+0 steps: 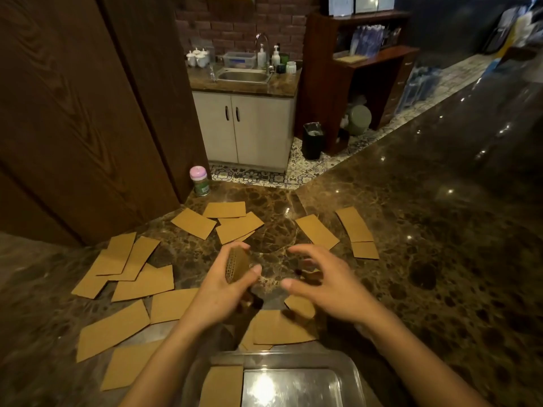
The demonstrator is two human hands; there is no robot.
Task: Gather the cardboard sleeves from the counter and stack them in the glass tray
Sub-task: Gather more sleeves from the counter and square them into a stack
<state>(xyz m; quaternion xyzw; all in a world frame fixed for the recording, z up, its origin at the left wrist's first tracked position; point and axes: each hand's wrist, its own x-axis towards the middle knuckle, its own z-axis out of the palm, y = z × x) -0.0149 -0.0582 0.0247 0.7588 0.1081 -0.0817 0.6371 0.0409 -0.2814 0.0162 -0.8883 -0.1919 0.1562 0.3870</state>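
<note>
While the left hand (223,292) curls thumb and fingers round a small stack (236,264) held on edge, likely so that more can slip in, the right hand (323,286) hovers at its 3 o'clock. Its fingers are spread, half-bent and gripping nothing, seemingly poised for the next pick. Loose sleeves (117,330) lie on the counter (411,259) from 7 round to 2 o'clock. The tray (349,374) sits at 6 o'clock, probably kept close for short trips, with one sleeve (221,386) flat at its left.

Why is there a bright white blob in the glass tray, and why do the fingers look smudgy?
Head view: a light reflects as glare off the glass tray; the right hand looks smeared, likely from moving; the frame's edges fade dark.
</note>
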